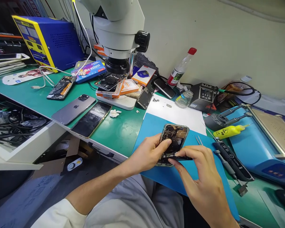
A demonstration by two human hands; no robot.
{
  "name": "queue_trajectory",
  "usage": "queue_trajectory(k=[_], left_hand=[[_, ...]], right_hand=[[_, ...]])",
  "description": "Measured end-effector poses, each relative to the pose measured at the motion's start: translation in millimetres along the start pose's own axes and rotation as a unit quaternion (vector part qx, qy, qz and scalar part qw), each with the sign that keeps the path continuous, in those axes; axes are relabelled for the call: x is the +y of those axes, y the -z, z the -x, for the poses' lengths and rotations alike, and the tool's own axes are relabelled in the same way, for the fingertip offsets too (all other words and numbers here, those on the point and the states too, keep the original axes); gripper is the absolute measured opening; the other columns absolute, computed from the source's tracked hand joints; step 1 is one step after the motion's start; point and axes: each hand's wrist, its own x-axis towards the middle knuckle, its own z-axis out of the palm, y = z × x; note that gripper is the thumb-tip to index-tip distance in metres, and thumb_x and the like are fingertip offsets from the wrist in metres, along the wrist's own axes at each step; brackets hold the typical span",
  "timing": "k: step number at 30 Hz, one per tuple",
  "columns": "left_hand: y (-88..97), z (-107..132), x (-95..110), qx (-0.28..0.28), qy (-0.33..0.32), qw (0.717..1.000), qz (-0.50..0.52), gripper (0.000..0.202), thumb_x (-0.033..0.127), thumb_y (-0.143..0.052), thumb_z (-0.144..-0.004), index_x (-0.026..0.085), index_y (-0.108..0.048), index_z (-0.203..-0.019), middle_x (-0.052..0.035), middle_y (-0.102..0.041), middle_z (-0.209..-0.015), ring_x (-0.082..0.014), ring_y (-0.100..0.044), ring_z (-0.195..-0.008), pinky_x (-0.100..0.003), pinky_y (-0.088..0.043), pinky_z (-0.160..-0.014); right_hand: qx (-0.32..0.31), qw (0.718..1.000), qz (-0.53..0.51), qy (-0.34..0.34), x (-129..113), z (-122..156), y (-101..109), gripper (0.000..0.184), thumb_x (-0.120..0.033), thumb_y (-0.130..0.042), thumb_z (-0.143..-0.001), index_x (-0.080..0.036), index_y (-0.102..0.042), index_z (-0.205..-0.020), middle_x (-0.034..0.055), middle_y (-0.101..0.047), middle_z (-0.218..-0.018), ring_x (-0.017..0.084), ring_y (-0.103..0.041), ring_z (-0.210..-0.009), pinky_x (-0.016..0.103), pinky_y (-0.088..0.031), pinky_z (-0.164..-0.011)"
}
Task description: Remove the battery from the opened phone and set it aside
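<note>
Phone (177, 146), opened, lower end partly hidden | my left hand (148, 153) grips its side | my right hand (203, 171) pinches a dark strip (185, 158), exact kind unclear

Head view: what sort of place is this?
It looks like a phone-repair workshop: an opened, metal-edged phone shows its inner parts, a large off-white microscope stands over the smooth green worktop, and a second opened, dark phone with an orange strip inside lies to the left.
</note>
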Motion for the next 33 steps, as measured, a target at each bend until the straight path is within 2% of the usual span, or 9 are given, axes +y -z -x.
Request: queue_trajectory(k=[6, 11, 17, 22, 28, 33], left_hand=[[1.9, -2, -1, 0.033, 0.042, 0.999, 0.002, 0.043, 0.053, -0.053, -0.104, 0.013, -0.069, -0.102, -0.0075, -0.073, -0.1, -0.0237, -0.065, -0.095, -0.031, -0.05, -0.083], [3.3, -2, -3, 0.011, 0.074, 0.992, 0.103, 0.048, 0.057, -0.059, -0.101, 0.014, -0.072, -0.118, -0.0108, -0.077, -0.117, -0.0268, -0.069, -0.108, -0.036, -0.051, -0.095], [3.5, -1, -6, 0.004, 0.102, 0.976, 0.191, 0.046, 0.054, -0.063, -0.101, 0.015, -0.076, -0.121, -0.0117, -0.079, -0.119, -0.0282, -0.072, -0.109, -0.037, -0.056, -0.094], [2.3, 0, -5, 0.005, 0.103, 0.973, 0.206, 0.043, 0.05, -0.062, -0.103, 0.016, -0.076, -0.126, -0.0116, -0.078, -0.125, -0.0289, -0.071, -0.116, -0.038, -0.056, -0.1], [1.3, 1, -5, 0.006, 0.113, 0.967, 0.23, 0.042, 0.047, -0.062, -0.104, 0.016, -0.074, -0.13, -0.0129, -0.075, -0.133, -0.032, -0.069, -0.124, -0.041, -0.057, -0.102], [0.8, 3, -4, 0.011, 0.128, 0.965, 0.229, 0.043, 0.046, -0.059, -0.106, 0.02, -0.07, -0.138, -0.0121, -0.073, -0.139, -0.032, -0.068, -0.128, -0.045, -0.054, -0.109]], right_hand=[[0.012, 1.0, 0.017, 0.021, -8, 9, 6, 0.018, -0.013, -0.068, -0.097, -0.022, -0.06, -0.11, 0.005, -0.059, -0.101, 0.02, -0.058, -0.096, 0.037, -0.05, -0.084], [0.014, 1.0, 0.006, 0.004, -10, 22, 7, 0.027, -0.007, -0.066, -0.096, -0.021, -0.062, -0.118, 0.006, -0.062, -0.108, 0.019, -0.063, -0.101, 0.035, -0.054, -0.09], [0.03, 0.999, -0.013, 0.003, -11, 32, 2, 0.036, 0.001, -0.065, -0.093, -0.019, -0.063, -0.123, 0.0067, -0.066, -0.112, 0.017, -0.064, -0.108, 0.033, -0.055, -0.094], [0.054, 0.998, -0.037, -0.002, -13, 37, 1, 0.044, 0.007, -0.064, -0.091, -0.019, -0.062, -0.127, 0.0063, -0.067, -0.113, 0.017, -0.064, -0.11, 0.034, -0.057, -0.095], [0.074, 0.996, -0.056, -0.014, -13, 41, -5, 0.045, 0.009, -0.064, -0.09, -0.016, -0.062, -0.127, 0.0068, -0.068, -0.112, 0.016, -0.065, -0.113, 0.035, -0.058, -0.097], [0.105, 0.986, -0.115, -0.052, -11, 44, -10, 0.051, 0.009, -0.066, -0.089, -0.019, -0.058, -0.13, 0.0051, -0.07, -0.113, 0.015, -0.068, -0.11, 0.032, -0.059, -0.094]])
